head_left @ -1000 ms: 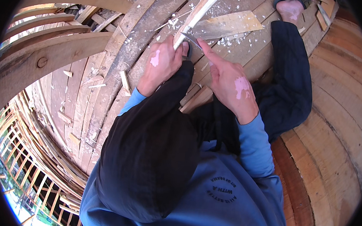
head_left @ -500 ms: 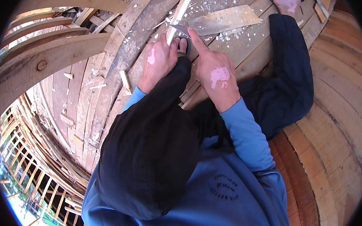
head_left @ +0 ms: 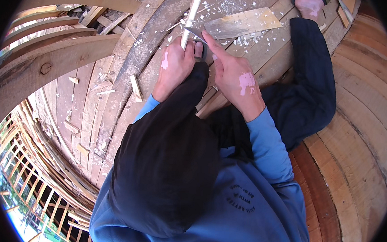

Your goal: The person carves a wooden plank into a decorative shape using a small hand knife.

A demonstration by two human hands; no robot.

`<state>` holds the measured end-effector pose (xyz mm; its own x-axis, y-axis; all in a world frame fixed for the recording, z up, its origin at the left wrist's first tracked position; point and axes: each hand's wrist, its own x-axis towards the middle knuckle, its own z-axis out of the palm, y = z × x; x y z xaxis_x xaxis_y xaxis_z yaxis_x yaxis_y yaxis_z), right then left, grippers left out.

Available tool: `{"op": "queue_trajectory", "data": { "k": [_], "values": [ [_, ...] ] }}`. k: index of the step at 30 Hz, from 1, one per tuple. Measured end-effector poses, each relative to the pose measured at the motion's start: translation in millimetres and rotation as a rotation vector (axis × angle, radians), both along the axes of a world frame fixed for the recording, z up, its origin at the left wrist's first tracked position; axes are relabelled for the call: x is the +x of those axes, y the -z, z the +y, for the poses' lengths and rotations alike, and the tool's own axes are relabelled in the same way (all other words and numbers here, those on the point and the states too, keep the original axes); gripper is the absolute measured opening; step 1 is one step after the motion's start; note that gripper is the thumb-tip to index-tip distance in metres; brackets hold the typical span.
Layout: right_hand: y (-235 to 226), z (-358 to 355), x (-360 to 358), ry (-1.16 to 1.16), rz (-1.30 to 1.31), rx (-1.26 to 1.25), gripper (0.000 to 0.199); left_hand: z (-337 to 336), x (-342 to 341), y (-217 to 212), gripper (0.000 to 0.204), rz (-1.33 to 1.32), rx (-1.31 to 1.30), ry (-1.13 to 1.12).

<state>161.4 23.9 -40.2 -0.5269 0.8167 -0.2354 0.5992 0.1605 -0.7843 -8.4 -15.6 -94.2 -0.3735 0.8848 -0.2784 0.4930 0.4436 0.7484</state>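
My left hand is closed around the lower end of a slim, pale wooden stick, which slants up and away from me. In my right hand is a knife, its handle hidden in the curled fingers. The index finger stretches along the back of the knife blade, whose tip lies against the stick just above my left hand. My foot shows right beside the left hand, below the blade.
A flat board lies on the plank floor beyond my right hand, with pale wood chips around it. Curved timber ribs rise at the left. Curved planking forms the right side. A small wood offcut lies left of my knee.
My right hand has shifted slightly right and nearer to me, its wrist turning a little. The blade stays at the stick. My left hand and the stick have moved only slightly.
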Motion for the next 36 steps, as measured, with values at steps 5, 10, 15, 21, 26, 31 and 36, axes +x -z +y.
{"op": "queue_trajectory", "data": {
  "k": [5, 10, 15, 21, 26, 31, 36],
  "values": [
    [-15.4, 10.0, 11.2, -0.100, -0.026, 0.027, 0.065, -3.0, -1.2, 2.7, 0.028, 0.107, 0.062, 0.057],
    [-14.7, 14.7, 15.2, -0.152, -0.061, 0.054, 0.055, -6.3, -1.2, 1.0, 0.026, 0.166, 0.075, 0.121],
    [1.2, 12.8, 15.6, -0.144, -0.080, 0.056, 0.061, -12.6, -2.8, 11.8, 0.025, 0.188, 0.067, 0.171],
    [17.7, -1.4, 5.8, -0.041, -0.131, 0.080, 0.057, -12.6, -3.3, 21.1, 0.027, 0.215, 0.060, 0.200],
    [26.2, -11.4, -9.0, 0.048, -0.284, 0.079, 0.069, -12.2, -2.7, 22.5, 0.034, 0.244, 0.062, 0.180],
    [33.7, -17.8, -22.9, 0.079, -0.358, 0.099, 0.068, -9.3, 2.4, 19.5, 0.041, 0.089, -0.054, 0.028],
    [62.9, -26.1, -25.3, 0.238, -0.036, 0.162, 0.073, -8.7, 1.2, 19.5, 0.041, -0.169, -0.066, -0.027]
  ]
}}
